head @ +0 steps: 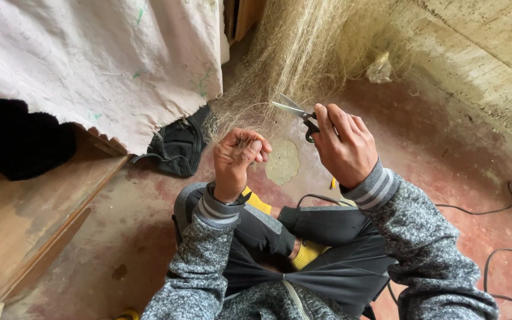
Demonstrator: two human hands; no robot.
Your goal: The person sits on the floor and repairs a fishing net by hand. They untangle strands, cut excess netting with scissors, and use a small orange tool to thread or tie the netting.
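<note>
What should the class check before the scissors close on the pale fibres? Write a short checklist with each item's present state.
1. Left hand grips the fibre bundle: ok.
2. Right hand holds the scissors: ok.
3. Blades open: ok.
4. Left fingers clear of the blades: ok, apart.
5. Fibres between the blades: cannot tell.
6. Black cable on the floor away from the hands: ok.

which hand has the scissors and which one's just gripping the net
The right hand holds the scissors, blades open. The left hand is fisted around a bunch of the fine pale net.
</note>
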